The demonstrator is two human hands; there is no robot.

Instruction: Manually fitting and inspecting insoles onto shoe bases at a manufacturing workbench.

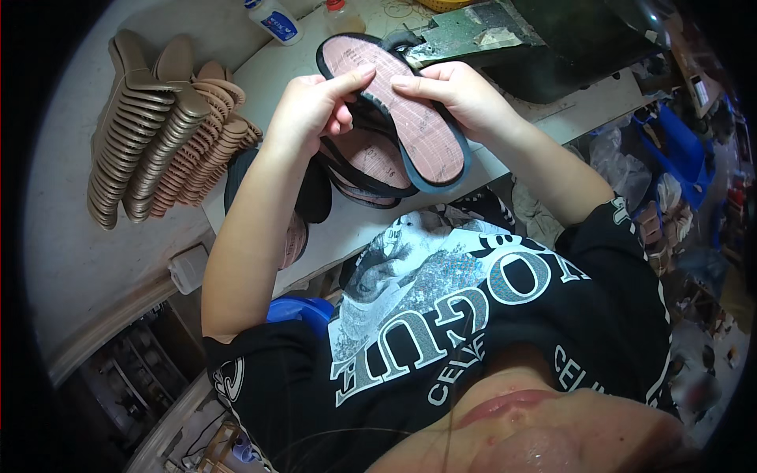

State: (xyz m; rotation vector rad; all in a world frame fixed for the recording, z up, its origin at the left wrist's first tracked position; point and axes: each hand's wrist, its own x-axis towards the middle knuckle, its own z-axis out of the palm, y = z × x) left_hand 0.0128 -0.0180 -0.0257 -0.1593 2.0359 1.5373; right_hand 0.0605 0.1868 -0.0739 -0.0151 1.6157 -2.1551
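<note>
Pink-faced sole point(405, 112), between left grip point(312, 108) and right grip point(467, 96), both pinching its edges

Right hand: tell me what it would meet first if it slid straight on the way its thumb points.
Most likely the left hand, whose thumb tip lies just across the pink-topped sandal from the thumb of the right hand. Depth is hard to judge from one view.
</note>
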